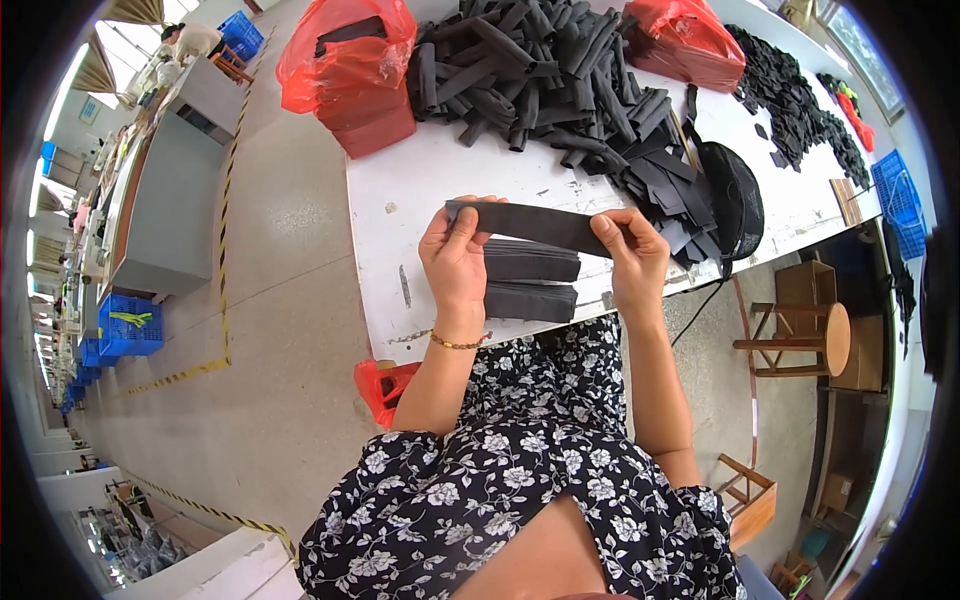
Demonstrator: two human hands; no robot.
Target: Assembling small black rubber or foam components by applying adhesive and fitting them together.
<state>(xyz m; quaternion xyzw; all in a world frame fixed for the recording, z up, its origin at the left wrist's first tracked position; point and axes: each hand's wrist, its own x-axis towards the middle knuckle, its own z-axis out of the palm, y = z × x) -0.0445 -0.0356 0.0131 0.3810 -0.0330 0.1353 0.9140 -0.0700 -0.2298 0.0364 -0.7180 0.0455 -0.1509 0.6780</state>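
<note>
A dark grey fabric strip (pixel 540 224) is stretched between my two hands above the white table (pixel 385 255). My left hand (pixel 455 245) pinches its left end, thumb on top. At the other end my right hand (pixel 632 250) grips it between thumb and fingers. Beneath the strip lie two neat stacks of similar strips, a farther stack (pixel 530 262) and a nearer stack (pixel 530 302) close to the table's front edge. Beyond my hands spreads a big heap of dark rolled fabric pieces (pixel 540 75), with flat loose strips (pixel 665 185) at its right side.
Red plastic bags stand at the back left (pixel 365 80) and back right (pixel 690 45). A black mesh fan (pixel 735 200) sits by the right edge, its cord hanging down. Small dark scraps (pixel 800 110) cover the far right. Wooden stools (pixel 835 340) stand on the floor to the right.
</note>
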